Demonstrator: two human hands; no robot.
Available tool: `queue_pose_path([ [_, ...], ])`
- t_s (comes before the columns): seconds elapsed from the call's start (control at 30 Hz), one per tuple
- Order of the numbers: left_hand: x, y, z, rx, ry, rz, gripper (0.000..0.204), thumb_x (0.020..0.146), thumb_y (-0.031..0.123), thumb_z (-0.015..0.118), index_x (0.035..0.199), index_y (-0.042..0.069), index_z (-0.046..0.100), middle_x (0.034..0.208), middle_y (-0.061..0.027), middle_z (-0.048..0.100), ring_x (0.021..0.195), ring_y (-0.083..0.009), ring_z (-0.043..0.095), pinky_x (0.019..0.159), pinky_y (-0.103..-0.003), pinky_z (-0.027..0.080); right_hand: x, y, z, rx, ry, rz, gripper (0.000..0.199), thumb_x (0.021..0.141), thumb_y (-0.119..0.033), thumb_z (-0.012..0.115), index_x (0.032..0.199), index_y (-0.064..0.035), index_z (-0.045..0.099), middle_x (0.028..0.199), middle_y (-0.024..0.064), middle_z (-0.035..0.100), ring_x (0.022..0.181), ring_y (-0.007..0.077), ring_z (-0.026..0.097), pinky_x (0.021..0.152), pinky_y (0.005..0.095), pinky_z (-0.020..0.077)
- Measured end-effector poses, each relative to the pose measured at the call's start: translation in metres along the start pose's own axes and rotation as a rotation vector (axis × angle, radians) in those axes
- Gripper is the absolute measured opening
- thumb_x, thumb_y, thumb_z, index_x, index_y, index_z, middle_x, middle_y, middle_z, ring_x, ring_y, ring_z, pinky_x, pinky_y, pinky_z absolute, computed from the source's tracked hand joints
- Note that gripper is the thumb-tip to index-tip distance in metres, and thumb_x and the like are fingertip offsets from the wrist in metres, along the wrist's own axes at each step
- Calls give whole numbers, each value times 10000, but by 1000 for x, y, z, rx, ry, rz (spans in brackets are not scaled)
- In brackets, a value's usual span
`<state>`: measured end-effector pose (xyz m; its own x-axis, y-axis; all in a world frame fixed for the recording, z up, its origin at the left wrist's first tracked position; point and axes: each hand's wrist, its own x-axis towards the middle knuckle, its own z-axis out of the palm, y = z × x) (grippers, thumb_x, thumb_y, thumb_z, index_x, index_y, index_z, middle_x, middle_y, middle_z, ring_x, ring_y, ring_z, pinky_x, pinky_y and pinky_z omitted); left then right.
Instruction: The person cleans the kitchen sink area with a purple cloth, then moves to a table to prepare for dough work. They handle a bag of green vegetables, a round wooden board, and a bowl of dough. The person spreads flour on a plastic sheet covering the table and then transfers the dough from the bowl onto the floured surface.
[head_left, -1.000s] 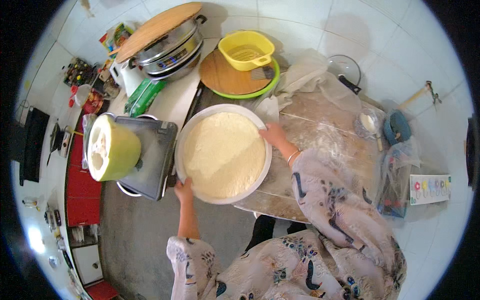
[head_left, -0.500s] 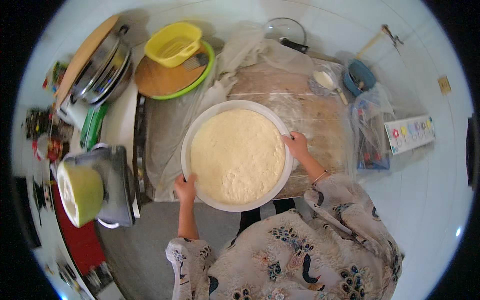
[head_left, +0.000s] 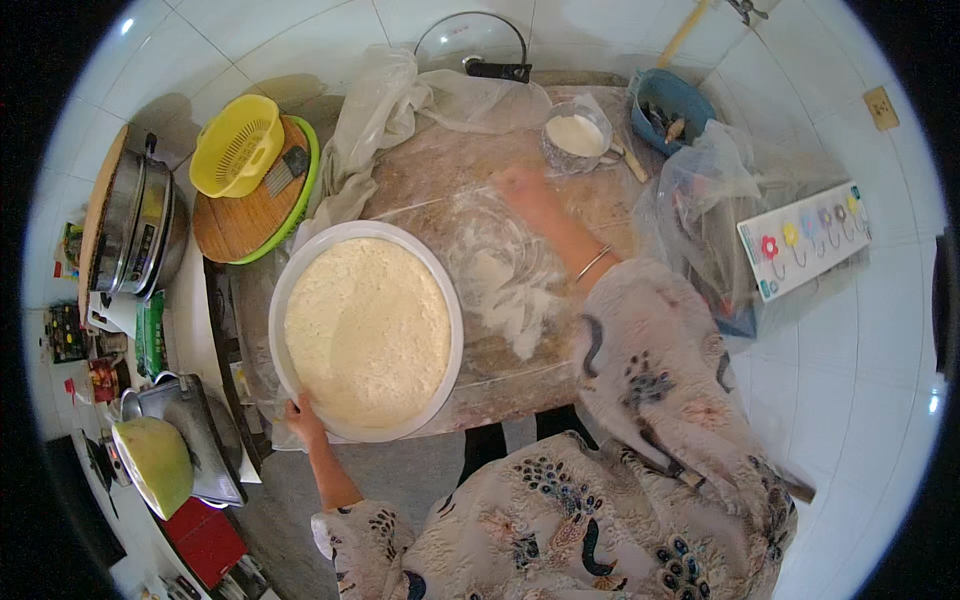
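A wide white bowl [head_left: 456,335] full of pale, risen dough [head_left: 368,325] stands at the left part of a wooden work board. My left hand [head_left: 303,418] grips the bowl's rim at its near left side, fingers closed on it. Farther right, my right hand [head_left: 528,198] reaches over the board [head_left: 425,165]. It is smeared by motion, so its fingers cannot be made out. Below it, white flour [head_left: 515,300] lies spread in swirls, right of the bowl. Beyond that hand is a clear cup of white powder [head_left: 575,135], with a wooden-handled tool [head_left: 630,160] beside it.
A yellow basket [head_left: 238,148] sits on a round wooden board with a green rim [head_left: 245,215] at the far left. Crumpled plastic sheeting [head_left: 375,115], a glass lid [head_left: 470,45] and a blue basket [head_left: 670,105] line the back. A hook strip [head_left: 805,240] is at right.
The bowl has shifted left on the board, my left hand still at its rim. My right hand has let go of the rim and swung over the board. Flour swirls now show there.
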<state>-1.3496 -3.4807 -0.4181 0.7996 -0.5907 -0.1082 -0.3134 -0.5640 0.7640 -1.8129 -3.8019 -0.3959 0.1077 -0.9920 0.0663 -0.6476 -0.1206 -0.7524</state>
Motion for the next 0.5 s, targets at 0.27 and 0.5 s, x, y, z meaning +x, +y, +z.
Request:
queue_pose_path([
  [0.27,-66,22,18,-134,224,-152,342,892,251,492,1033,-60,497,942,-136,554,787,-220,529,680,-349,443,131,151,-76,-626,-123,-104,393,741,-259,601,1055,-24,576,1030,201,592,944,362,563,805,415,452],
  [0.5,-98,8,35,-408,297,-281,446,861,179,523,1212,-74,420,1087,-154,544,924,-223,547,764,-330,445,160,200,-46,-856,-535,-44,476,704,-215,629,1136,-34,541,1057,206,583,1002,360,546,854,412,433],
])
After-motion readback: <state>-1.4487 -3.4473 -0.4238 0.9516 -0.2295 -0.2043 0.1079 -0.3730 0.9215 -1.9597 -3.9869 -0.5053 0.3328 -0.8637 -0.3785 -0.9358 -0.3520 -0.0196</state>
